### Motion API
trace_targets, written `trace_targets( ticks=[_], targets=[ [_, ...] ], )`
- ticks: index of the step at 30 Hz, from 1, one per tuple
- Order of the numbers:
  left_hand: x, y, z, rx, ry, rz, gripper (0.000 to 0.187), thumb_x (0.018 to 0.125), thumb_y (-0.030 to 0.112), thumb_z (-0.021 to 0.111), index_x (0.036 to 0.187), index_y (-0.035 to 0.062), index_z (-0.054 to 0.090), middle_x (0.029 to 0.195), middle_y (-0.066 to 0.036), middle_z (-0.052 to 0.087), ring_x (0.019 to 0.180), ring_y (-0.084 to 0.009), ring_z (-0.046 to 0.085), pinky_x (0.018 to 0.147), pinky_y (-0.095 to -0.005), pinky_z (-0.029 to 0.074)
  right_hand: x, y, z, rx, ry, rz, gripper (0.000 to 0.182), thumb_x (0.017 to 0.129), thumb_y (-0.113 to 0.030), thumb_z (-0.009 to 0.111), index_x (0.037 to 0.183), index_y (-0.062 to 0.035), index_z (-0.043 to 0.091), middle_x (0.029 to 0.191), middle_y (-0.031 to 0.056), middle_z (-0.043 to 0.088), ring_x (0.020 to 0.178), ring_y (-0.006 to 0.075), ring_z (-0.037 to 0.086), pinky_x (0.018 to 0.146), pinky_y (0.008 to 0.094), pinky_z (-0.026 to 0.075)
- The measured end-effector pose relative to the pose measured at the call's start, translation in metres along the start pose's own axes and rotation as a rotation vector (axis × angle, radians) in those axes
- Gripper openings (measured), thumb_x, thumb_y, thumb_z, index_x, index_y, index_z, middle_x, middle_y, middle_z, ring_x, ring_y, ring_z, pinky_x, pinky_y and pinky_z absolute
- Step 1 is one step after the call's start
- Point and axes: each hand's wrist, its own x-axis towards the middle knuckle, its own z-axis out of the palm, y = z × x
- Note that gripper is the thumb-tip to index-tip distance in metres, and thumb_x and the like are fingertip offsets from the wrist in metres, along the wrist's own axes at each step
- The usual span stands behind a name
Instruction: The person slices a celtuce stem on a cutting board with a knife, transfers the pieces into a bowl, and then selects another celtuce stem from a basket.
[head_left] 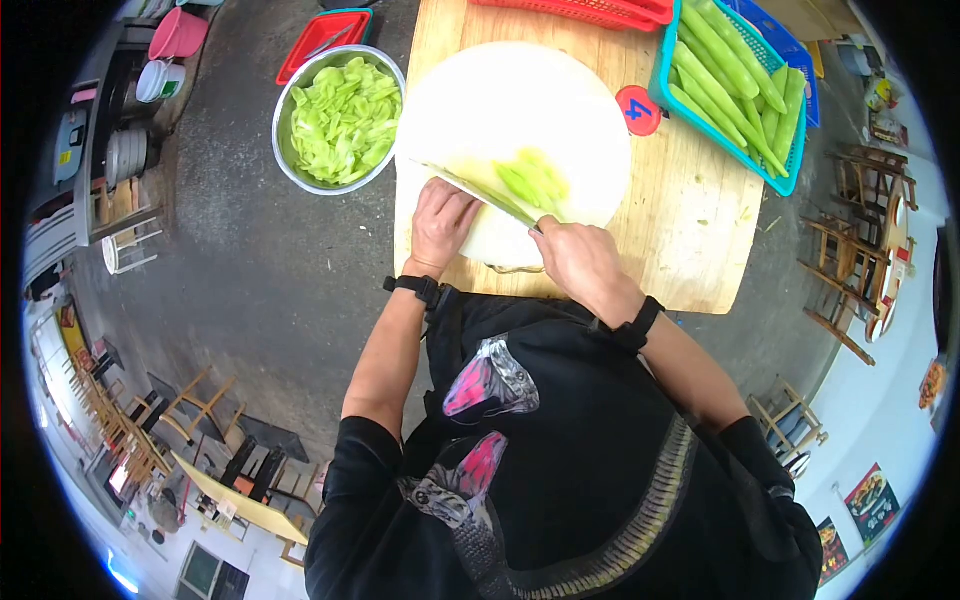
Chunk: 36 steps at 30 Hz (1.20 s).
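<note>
Right hand grips knife; left hand curled beside it, grasp unclear. Green slices lie just beyond blade. Red disc reads "4".

The knife and bowl look metal, the table smooth wood, the shirt cloth.

Grey floor fills much of my view, small pale scraps on it. Upper left: grey shelving, pink bucket and white bucket beside it, white stool lower down. Lower left I get wooden chairs crowded together, long pale wooden panel among them, rest too warped for me to sort out. Right side: jumble of dark-brown wooden furniture near pale bluish wall; poster on it, lower right. Bright bluish light at bottom left.
</note>
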Motion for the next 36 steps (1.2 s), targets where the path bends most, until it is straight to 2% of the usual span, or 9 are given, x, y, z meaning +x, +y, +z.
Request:
trace_targets(
  ticks=[2, 10, 15, 18, 24, 28, 31, 34, 36],
  targets=[
    [-0.004, -0.001, 0.0, -0.028, -0.032, -0.044, 0.021, 0.078, 0.003, 0.086, 0.095, 0.001, 0.075, 0.106, -0.015, 0.072, 0.108, -0.0377, 0.067, 0.096, -0.0458, 0.055, -0.001, 0.001, 0.003, -0.006, -0.002, 0.001, 0.029, 0.107, -0.028, 0.058, 0.097, -0.0016, 0.064, 0.069, 0.0212, 0.069, 0.067, 0.0429, 0.07, 0.062, 0.0542, 0.054],
    [-0.012, -0.006, 0.005, 0.042, -0.013, -0.029, 0.023, 0.076, 0.006, 0.087, 0.096, 0.0032, 0.076, 0.109, -0.013, 0.073, 0.114, -0.0371, 0.065, 0.101, -0.0461, 0.052, -0.009, 0.002, -0.003, -0.078, -0.032, 0.008, 0.024, 0.105, -0.023, 0.059, 0.096, -0.0022, 0.064, 0.068, 0.0184, 0.071, 0.066, 0.0373, 0.073, 0.062, 0.049, 0.058],
    [-0.012, -0.006, 0.004, 0.046, -0.006, -0.039, 0.022, 0.076, 0.005, 0.087, 0.095, 0.0039, 0.076, 0.107, -0.012, 0.073, 0.113, -0.0366, 0.065, 0.101, -0.0461, 0.052, -0.008, 0.0, -0.002, -0.098, -0.069, 0.008, 0.012, 0.099, -0.012, 0.058, 0.097, -0.0005, 0.061, 0.069, 0.0185, 0.071, 0.067, 0.0373, 0.074, 0.063, 0.0498, 0.058],
    [-0.01, -0.008, 0.005, 0.017, -0.005, -0.027, 0.022, 0.076, 0.005, 0.087, 0.094, 0.0042, 0.076, 0.106, -0.011, 0.073, 0.11, -0.0356, 0.066, 0.1, -0.0458, 0.053, -0.002, 0.006, 0.009, -0.058, -0.049, 0.004, 0.021, 0.106, -0.021, 0.057, 0.1, -0.0005, 0.061, 0.07, 0.0202, 0.07, 0.063, 0.041, 0.07, 0.059, 0.0523, 0.054],
    [-0.008, -0.006, 0.004, 0.024, 0.005, -0.007, 0.023, 0.076, 0.006, 0.088, 0.095, 0.0049, 0.076, 0.104, -0.01, 0.072, 0.107, -0.034, 0.067, 0.098, -0.0454, 0.054, 0.053, -0.003, 0.041, -0.055, 0.0, -0.045, 0.026, 0.107, -0.024, 0.054, 0.098, -0.0012, 0.063, 0.073, 0.0217, 0.071, 0.067, 0.0419, 0.07, 0.061, 0.0536, 0.054],
    [-0.001, -0.005, 0.004, -0.009, 0.025, 0.007, 0.026, 0.076, 0.005, 0.088, 0.099, 0.005, 0.075, 0.105, -0.01, 0.071, 0.106, -0.0343, 0.067, 0.097, -0.0455, 0.054, 0.035, 0.0, 0.023, 0.042, 0.064, -0.046, 0.028, 0.108, -0.026, 0.054, 0.098, -0.0023, 0.065, 0.073, 0.0222, 0.07, 0.068, 0.0429, 0.07, 0.062, 0.0546, 0.054],
    [-0.003, -0.002, 0.003, -0.023, 0.019, 0.001, 0.024, 0.078, 0.004, 0.087, 0.099, 0.0052, 0.074, 0.103, -0.01, 0.07, 0.103, -0.034, 0.066, 0.095, -0.0456, 0.054, 0.013, -0.004, 0.007, 0.043, 0.072, -0.008, 0.029, 0.107, -0.026, 0.056, 0.095, -0.0016, 0.065, 0.072, 0.0199, 0.071, 0.067, 0.0408, 0.071, 0.062, 0.0519, 0.056],
    [-0.001, -0.001, 0.001, -0.042, 0.04, 0.017, 0.023, 0.079, 0.003, 0.085, 0.097, 0.0049, 0.072, 0.101, -0.01, 0.069, 0.1, -0.0343, 0.066, 0.093, -0.046, 0.055, 0.002, -0.01, 0.001, 0.005, 0.016, 0.025, 0.028, 0.107, -0.025, 0.057, 0.095, -0.0013, 0.065, 0.07, 0.0196, 0.071, 0.067, 0.0401, 0.072, 0.063, 0.0512, 0.056],
    [-0.003, -0.004, 0.0, 0.0, 0.023, 0.022, 0.023, 0.078, 0.003, 0.085, 0.097, 0.0044, 0.073, 0.101, -0.01, 0.07, 0.101, -0.0345, 0.067, 0.094, -0.0461, 0.055, -0.001, -0.009, 0.004, 0.028, -0.007, 0.026, 0.026, 0.107, -0.026, 0.057, 0.098, -0.002, 0.064, 0.071, 0.0215, 0.07, 0.068, 0.0431, 0.07, 0.063, 0.0539, 0.054]
  ],
)
